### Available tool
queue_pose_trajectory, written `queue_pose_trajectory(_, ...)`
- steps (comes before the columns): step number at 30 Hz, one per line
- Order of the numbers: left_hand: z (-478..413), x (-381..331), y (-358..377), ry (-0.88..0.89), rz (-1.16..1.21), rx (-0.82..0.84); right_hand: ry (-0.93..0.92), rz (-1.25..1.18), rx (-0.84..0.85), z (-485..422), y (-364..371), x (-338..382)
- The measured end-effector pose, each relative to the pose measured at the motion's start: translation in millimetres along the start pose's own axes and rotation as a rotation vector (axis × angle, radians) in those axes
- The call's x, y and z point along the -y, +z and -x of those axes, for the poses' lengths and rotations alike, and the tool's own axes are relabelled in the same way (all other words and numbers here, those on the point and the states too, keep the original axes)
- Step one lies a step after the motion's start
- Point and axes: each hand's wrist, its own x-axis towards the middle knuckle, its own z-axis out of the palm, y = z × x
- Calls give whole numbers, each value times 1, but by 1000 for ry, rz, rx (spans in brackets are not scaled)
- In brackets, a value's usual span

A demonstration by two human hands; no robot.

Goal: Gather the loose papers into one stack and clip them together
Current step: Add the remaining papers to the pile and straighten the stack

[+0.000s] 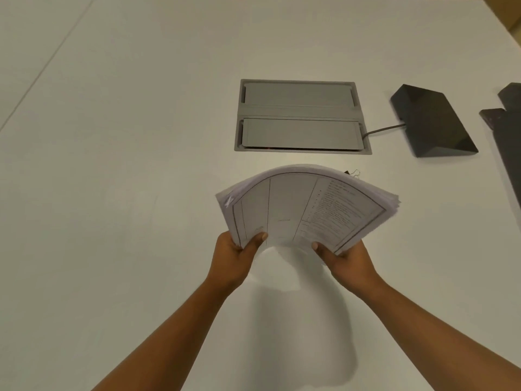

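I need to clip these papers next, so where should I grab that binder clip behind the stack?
Probably by its wire handles, coming from the right with the right hand. The clip lies on the table just past the stack, whose far edge hides most of it; only that side is open.

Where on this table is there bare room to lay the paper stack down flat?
The white table is bare across its whole left side, left of the grey recessed cable hatch, and near the edge under the forearms. It is crowded on the right: the black wedge-shaped device and its cable, dark items at the edge, and a small binder clip behind the white paper stack.
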Motion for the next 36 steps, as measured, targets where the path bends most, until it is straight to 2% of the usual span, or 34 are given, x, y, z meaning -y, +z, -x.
queue_pose_trajectory(4,0,18,12,-109,-5,6,37,25,19,-4,7,-19)
queue_pose_trajectory(10,-4,30,16,-108,4,-28,91,22,2,-11,12,-34)
queue_pose_trajectory(14,-3,29,17,-127,-6,-37,55,56,19,-10,13,-31)
queue_pose_trajectory(21,-2,16,-9,-229,-60,175,199,17,148,-4,-1,-24)
queue_pose_trajectory(23,-4,4,-21,-244,54,182,277,-17,235,0,-8,-21)
queue_pose_trajectory(27,-23,-15,-35,-231,310,70,431,-219,398,11,-21,-19)
queue_pose_trajectory(32,-49,-21,-30,-203,428,-29,490,-260,452,20,-25,-26)
queue_pose_trajectory(36,-63,-24,-8,-174,419,-118,521,-312,476,16,-31,-46)
